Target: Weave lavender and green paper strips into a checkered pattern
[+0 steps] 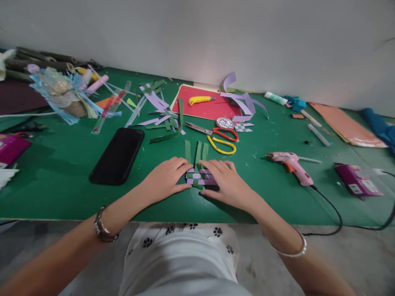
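Note:
A small woven mat of green and lilac paper strips (199, 176) lies flat on the green table (61, 176) near its front edge. Three green strip ends stick out from it away from me. My left hand (166, 179) rests on the mat's left side, fingers stretched and pressing its edge. My right hand (226, 183) lies flat over the mat's right side, fingers spread on the strips. Neither hand lifts anything.
Beyond the mat lie scissors (216, 135) with red and yellow handles, a black phone (117, 155) to the left, and a pink glue gun (291, 163) with its cord to the right. Farther back: a red sheet (206, 109) with a yellow cutter (200, 99), loose strips, a ruler.

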Available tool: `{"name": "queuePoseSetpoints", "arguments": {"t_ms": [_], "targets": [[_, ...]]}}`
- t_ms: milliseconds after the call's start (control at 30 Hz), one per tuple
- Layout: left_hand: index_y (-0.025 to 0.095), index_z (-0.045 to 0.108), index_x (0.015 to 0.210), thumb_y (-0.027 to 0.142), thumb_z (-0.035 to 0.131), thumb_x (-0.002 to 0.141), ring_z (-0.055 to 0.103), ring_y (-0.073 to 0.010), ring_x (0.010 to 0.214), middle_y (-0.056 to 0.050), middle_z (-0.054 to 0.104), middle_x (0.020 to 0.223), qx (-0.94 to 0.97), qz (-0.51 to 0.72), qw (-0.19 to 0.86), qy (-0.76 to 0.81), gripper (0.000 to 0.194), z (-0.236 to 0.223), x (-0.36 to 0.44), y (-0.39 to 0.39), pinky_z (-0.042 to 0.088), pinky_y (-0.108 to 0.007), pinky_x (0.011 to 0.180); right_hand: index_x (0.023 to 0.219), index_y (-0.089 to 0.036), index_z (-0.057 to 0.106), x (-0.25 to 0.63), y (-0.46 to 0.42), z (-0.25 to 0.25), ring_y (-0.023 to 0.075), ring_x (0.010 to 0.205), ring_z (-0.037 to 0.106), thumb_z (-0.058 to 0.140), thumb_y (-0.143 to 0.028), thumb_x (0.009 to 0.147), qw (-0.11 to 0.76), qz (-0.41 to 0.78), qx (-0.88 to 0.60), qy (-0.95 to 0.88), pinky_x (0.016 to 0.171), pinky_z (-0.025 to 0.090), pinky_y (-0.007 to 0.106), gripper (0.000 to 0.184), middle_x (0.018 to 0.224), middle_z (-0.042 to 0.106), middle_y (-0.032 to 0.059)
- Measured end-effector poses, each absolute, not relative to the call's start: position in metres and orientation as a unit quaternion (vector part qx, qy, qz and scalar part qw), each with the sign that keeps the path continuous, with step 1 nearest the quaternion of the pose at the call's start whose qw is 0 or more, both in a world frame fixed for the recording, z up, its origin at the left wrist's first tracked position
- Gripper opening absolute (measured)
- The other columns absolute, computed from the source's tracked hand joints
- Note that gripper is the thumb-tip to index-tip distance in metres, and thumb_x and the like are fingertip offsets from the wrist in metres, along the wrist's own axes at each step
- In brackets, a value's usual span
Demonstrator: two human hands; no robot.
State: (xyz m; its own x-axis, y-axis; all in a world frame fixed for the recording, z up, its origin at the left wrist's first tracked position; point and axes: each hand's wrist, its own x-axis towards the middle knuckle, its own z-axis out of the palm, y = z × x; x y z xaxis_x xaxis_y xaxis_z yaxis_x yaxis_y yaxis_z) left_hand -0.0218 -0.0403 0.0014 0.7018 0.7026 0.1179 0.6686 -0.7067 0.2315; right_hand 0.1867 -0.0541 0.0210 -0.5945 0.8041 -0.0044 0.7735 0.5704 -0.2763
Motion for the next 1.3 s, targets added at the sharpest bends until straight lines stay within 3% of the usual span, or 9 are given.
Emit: {"name": "queuePoseSetpoints", "arguments": {"t_ms": [133, 300, 500, 733, 1000, 1167, 1300], "targets": [[0.012, 0.055, 0.109, 0.038, 0.055, 0.082, 0.054, -0.0240, 0.090, -0.011, 0.058, 0.102, 0.923, 0.104, 0.089, 0.361, 0.037, 0.000, -0.022, -0.043, 0.047, -0.036, 0.078, 0.127, -0.016, 0.039, 0.181, -0.068, 0.015, 0.0292, 0.108, 0.047, 0.059, -0.047, 0.073, 0.067, 0.100, -0.484, -0.867, 0.088, 0.034, 0.046, 0.066, 0.119, 0.052, 0.0142], [0.015, 0.056, 0.103, 0.034, 0.051, 0.084, 0.055, -0.0222, 0.093, -0.010, 0.058, 0.103, 0.918, 0.123, 0.114, 0.359, 0.027, 0.000, -0.021, -0.045, 0.047, -0.035, 0.080, 0.126, -0.021, 0.040, 0.179, -0.068, 0.011, 0.0268, 0.105, 0.049, 0.057, -0.035, 0.077, 0.080, 0.118, -0.485, -0.863, 0.088, 0.036, 0.047, 0.054, 0.115, 0.054, 0.0115], [0.015, 0.057, 0.100, 0.033, 0.049, 0.085, 0.056, -0.0224, 0.097, -0.011, 0.058, 0.107, 0.917, 0.139, 0.113, 0.356, 0.024, -0.004, -0.022, -0.045, 0.047, -0.034, 0.081, 0.124, -0.025, 0.039, 0.186, -0.060, 0.016, 0.0242, 0.108, 0.050, 0.057, -0.023, 0.075, 0.098, 0.205, -0.452, -0.863, 0.089, 0.042, 0.044, 0.053, 0.117, 0.052, 0.0096], [0.014, 0.056, 0.101, 0.033, 0.050, 0.085, 0.056, -0.0229, 0.096, -0.011, 0.059, 0.106, 0.920, 0.140, 0.097, 0.354, 0.026, -0.004, -0.021, -0.045, 0.047, -0.035, 0.080, 0.120, -0.022, 0.041, 0.188, -0.053, 0.017, 0.0203, 0.112, 0.048, 0.056, -0.014, 0.075, 0.112, 0.244, -0.426, -0.864, 0.093, 0.040, 0.040, 0.048, 0.119, 0.050, 0.0085], [0.015, 0.057, 0.105, 0.033, 0.051, 0.085, 0.055, -0.0229, 0.100, -0.012, 0.056, 0.112, 0.918, 0.146, 0.111, 0.351, 0.028, -0.003, -0.021, -0.047, 0.047, -0.035, 0.082, 0.103, -0.019, 0.049, 0.193, -0.055, 0.023, 0.0213, 0.101, 0.052, 0.057, -0.025, 0.077, 0.118, 0.237, -0.442, -0.857, 0.085, 0.043, 0.037, 0.028, 0.110, 0.053, 0.0102], [0.015, 0.050, 0.120, 0.044, 0.052, 0.083, 0.045, -0.0278, 0.117, -0.014, 0.046, 0.130, 0.915, 0.107, 0.096, 0.378, 0.047, -0.003, -0.011, -0.049, 0.039, -0.042, 0.095, 0.097, -0.021, 0.055, 0.197, -0.056, 0.020, 0.0212, 0.099, 0.051, 0.055, -0.023, 0.079, 0.060, 0.166, -0.442, -0.880, 0.089, 0.033, 0.043, 0.018, 0.107, 0.055, 0.0070], [0.013, 0.034, 0.135, 0.051, 0.038, 0.088, 0.024, -0.0265, 0.132, -0.012, 0.031, 0.143, 0.912, 0.061, 0.083, 0.398, 0.060, -0.006, 0.005, -0.052, 0.022, -0.047, 0.106, 0.096, -0.022, 0.058, 0.195, -0.057, 0.017, 0.0191, 0.099, 0.053, 0.048, -0.024, 0.084, 0.055, 0.152, -0.452, -0.877, 0.091, 0.030, 0.043, 0.015, 0.105, 0.059, 0.0056]]}}
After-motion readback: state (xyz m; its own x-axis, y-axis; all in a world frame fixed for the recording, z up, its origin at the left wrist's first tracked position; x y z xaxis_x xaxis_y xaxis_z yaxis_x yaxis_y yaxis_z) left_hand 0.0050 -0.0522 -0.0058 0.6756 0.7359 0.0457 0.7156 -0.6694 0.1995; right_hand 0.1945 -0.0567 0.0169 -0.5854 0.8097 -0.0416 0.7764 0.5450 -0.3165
